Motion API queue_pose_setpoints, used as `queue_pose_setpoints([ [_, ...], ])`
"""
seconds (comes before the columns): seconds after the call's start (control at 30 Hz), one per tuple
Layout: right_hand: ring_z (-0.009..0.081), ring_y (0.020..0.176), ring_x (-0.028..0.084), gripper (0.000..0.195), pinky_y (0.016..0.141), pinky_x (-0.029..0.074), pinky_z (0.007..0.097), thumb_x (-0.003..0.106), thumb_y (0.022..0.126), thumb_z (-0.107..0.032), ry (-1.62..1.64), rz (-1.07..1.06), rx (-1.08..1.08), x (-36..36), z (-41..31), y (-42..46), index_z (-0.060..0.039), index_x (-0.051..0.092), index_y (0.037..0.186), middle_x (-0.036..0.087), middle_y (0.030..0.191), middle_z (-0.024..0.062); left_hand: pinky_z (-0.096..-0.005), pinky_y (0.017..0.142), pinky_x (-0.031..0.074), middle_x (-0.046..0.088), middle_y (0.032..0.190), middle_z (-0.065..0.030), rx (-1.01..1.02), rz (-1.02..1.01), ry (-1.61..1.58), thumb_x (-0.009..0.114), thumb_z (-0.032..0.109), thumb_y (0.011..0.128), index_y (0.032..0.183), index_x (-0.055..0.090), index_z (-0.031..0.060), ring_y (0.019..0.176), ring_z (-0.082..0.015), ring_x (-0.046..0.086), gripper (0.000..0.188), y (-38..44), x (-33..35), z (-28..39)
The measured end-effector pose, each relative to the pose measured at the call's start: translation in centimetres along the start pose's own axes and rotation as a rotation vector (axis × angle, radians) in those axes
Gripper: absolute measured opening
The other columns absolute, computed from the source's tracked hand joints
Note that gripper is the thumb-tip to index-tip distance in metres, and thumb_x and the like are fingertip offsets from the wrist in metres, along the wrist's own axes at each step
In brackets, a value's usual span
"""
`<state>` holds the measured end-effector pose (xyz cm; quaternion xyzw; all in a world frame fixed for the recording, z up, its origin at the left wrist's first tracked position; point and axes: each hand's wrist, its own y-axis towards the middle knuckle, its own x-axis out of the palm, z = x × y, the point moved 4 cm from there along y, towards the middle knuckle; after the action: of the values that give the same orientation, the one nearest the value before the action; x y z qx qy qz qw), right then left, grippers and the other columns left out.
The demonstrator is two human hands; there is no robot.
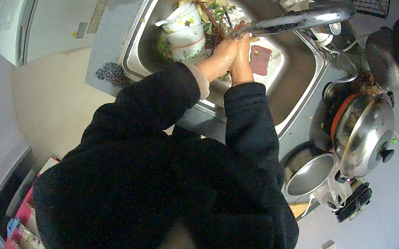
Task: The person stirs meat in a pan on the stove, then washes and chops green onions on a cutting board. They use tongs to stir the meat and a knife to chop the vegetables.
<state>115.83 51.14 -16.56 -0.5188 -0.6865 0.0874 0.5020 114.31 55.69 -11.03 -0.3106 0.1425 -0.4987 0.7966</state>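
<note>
Both my hands are together under the spout of a chrome faucet (304, 20), over a stainless steel sink (288, 76). My left hand (224, 53) touches my right hand (242, 51); the spout end and the overlap partly hide the fingers, so whether anything is between them cannot be told. Left of them leans a stack of white bowls (185, 31) with leaf-patterned sides. Vegetable scraps (216, 9) and brown sticks lie around the stack and behind my hands. A reddish-brown cloth (259, 60) lies flat on the sink bottom, right of my right hand.
A lidded steel pan (364, 133) and an open steel pot (310, 175) stand at the right. White bottles (295, 1) are behind the faucet. A dark scouring pad (111, 74) lies on the grey counter (115, 30) at left, beside a white refrigerator (61, 11).
</note>
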Motion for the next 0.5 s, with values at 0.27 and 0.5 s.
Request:
queue_pose_setpoints([
  [0.27,0.0198,0.084,0.052,0.054,0.073,0.043,0.0306,0.041,0.085,-0.048,-0.176,0.082,-0.126,1.9,-1.1,-0.2,-0.0002,0.049,0.11,0.055,0.098,0.0102,-0.0366,0.1,0.021,0.026,0.134,-0.021,0.407,-0.007,0.206,0.029,0.036,0.089,0.128,0.026,0.0009,0.122,-0.0332,0.026,0.053,5.5,0.1,-3.0],
  [0.5,0.0205,0.093,0.051,0.027,0.083,0.043,0.0337,0.034,0.092,-0.018,-0.132,0.013,-0.183,5.5,-2.2,-5.3,0.0018,0.046,0.107,0.052,0.102,0.0113,-0.0375,0.1,0.02,0.031,0.125,-0.0257,0.524,0.523,0.262,0.033,0.026,0.091,0.128,0.02,-0.0056,0.118,-0.0335,0.029,0.05,2.0,-3.2,2.2],
])
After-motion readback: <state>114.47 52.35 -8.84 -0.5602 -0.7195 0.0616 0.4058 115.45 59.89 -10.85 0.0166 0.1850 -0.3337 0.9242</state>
